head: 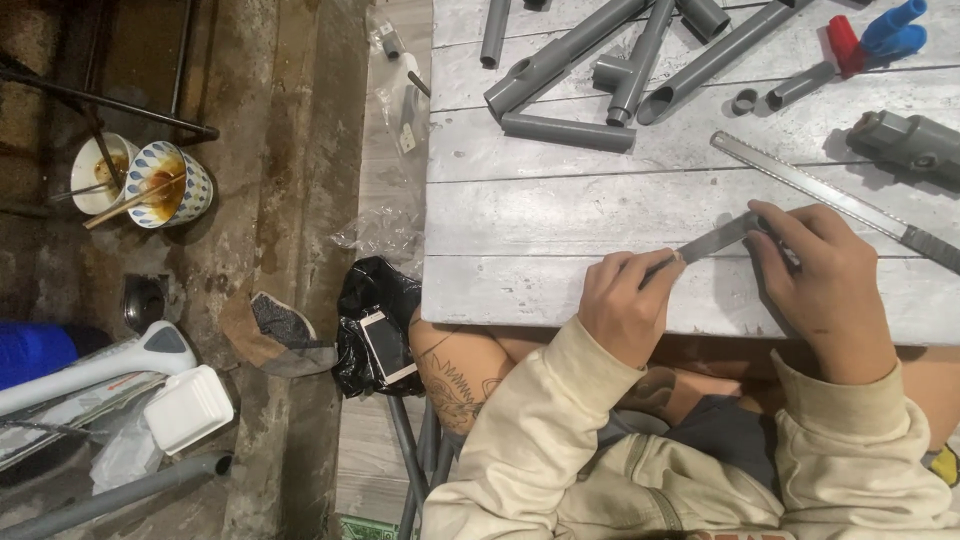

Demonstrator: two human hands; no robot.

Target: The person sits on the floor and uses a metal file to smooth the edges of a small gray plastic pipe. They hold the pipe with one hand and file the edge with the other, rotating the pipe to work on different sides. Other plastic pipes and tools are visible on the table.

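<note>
We see a thin, stiff grey blade [712, 240], likely light and best pinched by its ends, lying on the grey plank surface [520, 215], our left hand [625, 305] and right hand [825, 275] each clenched on one end, near a long hacksaw blade [820, 190] and grey pipe pieces [570, 131].

a phone [385, 345] lies on a crumpled black plastic bag [365, 300] just left of the table's near corner, its pale rectangular screen facing up within a light frame. farther up beside the table edge, clear plastic bags [398, 90] hold small grey fittings, and another crumpled clear wrapper [385, 232] lies below them. at lower left a white foam takeaway box [188, 407], closed and squarish, rests on the ground near a white-and-grey handled tool.
</note>
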